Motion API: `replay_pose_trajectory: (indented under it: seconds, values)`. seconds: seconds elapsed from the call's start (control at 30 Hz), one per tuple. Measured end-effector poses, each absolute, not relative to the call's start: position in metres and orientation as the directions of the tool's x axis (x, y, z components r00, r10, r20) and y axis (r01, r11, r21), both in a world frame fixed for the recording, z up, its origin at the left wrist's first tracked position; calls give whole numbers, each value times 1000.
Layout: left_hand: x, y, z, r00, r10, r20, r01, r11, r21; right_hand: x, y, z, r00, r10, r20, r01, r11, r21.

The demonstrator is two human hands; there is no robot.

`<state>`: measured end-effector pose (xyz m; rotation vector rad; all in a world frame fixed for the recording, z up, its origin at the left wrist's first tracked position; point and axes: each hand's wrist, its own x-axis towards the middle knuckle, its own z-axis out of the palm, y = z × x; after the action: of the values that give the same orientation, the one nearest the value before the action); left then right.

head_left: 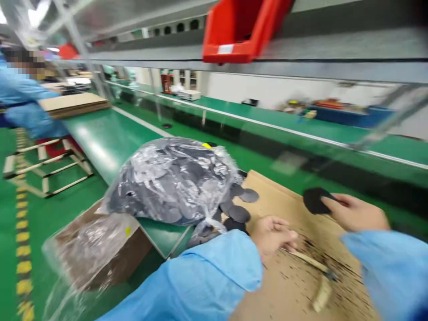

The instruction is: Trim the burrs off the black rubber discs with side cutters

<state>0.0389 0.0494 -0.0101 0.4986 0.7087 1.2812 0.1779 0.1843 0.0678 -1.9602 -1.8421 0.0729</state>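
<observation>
My right hand (359,213) pinches a round black disc (316,200) between thumb and fingers, raised over the brown cardboard sheet (277,196). My left hand (272,235) is over the cardboard with its fingers curled; what they hold, if anything, is hidden. Close to those fingertips is a thin tool with a pale handle (309,258), and I cannot tell whether they touch it. Beyond its dark end is a pale, wrapped-looking piece (323,294). Several loose grey-black discs (239,214) are heaped left of the cardboard, beside a knotted clear bag (170,178) full of dark discs.
Dark scraps (347,276) are scattered over the cardboard. A plastic-lined carton (96,249) stands at lower left. A red bin (234,35) hangs from the overhead shelf (317,40). At far left, a person in blue (26,98) is beside stacked cardboard (75,103) on the green bench (100,133).
</observation>
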Motion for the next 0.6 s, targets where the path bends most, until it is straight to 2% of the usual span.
replay_pose_trajectory:
  seconds: [0.07, 0.2, 0.27, 0.3, 0.4, 0.47, 0.53, 0.6]
  values:
    - [36, 48, -7, 150, 971, -184, -663, 237, 710, 197, 188, 82, 208, 960, 189, 938, -141, -317]
    - [26, 40, -4, 160, 971, -180, -635, 240, 734, 186, 222, 93, 140, 969, 201, 968, -92, -232]
    - [26, 38, -2, 171, 966, -195, -635, 259, 727, 174, 238, 94, 144, 967, 211, 966, -91, -243]
    - [26, 37, -1, 180, 963, -203, -636, 271, 723, 168, 243, 93, 130, 969, 208, 956, -67, -285]
    - [27, 36, 1, 191, 960, -205, -631, 280, 724, 152, 243, 89, 87, 976, 200, 804, 49, -593]
    - [28, 36, 1, 198, 961, -194, -619, 276, 735, 146, 226, 84, 77, 980, 184, 680, 84, -729]
    - [27, 36, 0, 201, 963, -179, -612, 266, 745, 148, 197, 77, 40, 985, 168, 645, 103, -757]
    - [26, 35, 1, 199, 966, -163, -610, 252, 751, 155, 158, 71, -37, 984, 172, 664, 153, -732]
